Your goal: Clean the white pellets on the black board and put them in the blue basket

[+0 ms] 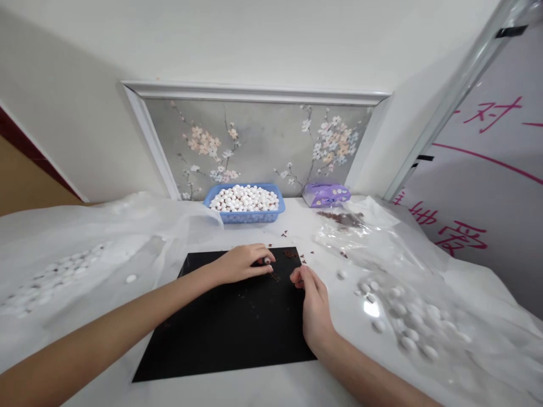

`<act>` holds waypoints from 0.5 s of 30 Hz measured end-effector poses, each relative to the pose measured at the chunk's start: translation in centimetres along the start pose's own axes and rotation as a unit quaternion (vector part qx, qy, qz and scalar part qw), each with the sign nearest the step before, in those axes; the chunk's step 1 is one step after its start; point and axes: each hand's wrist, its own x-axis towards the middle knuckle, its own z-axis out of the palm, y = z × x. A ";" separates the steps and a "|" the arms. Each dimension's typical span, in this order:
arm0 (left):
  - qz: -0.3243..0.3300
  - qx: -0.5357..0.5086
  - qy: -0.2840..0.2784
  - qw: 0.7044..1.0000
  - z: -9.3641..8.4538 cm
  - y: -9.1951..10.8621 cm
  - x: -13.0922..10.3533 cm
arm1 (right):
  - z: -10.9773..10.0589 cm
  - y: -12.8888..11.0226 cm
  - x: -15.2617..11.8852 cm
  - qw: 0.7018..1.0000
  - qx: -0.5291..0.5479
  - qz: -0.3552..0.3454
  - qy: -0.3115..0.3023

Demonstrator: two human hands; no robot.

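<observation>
A black mat (229, 328) lies on the white table. Over its upper part is my left hand (244, 263), its fingers curled around a small white and dark piece (266, 260). At the mat's right edge my right hand (311, 299) is closed, with thumb and index finger pinched together; what they hold, if anything, is too small to name. Small brown pieces (289, 254) lie at the mat's top right corner, and a few more are scattered on the table beside it.
Behind the mat stands a blue basket (252, 217) full of white balls. A purple packet (326, 195) is at the back right. Clear plastic bags with white balls (409, 322) cover the right side; another bag (63, 277) with white pieces lies left.
</observation>
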 end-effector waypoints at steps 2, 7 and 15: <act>0.015 -0.023 -0.012 1.000 0.5 0.4 -0.2 | 0.0 -0.2 0.0 1.000 0.003 0.007 -0.001; 0.018 -0.048 0.004 0.999 -0.2 0.0 -0.1 | 0.0 -0.4 0.0 1.000 0.002 0.009 -0.001; -0.143 0.019 0.264 0.954 -9.0 -7.5 4.8 | 0.0 -0.3 -0.2 1.000 -0.005 0.016 -0.012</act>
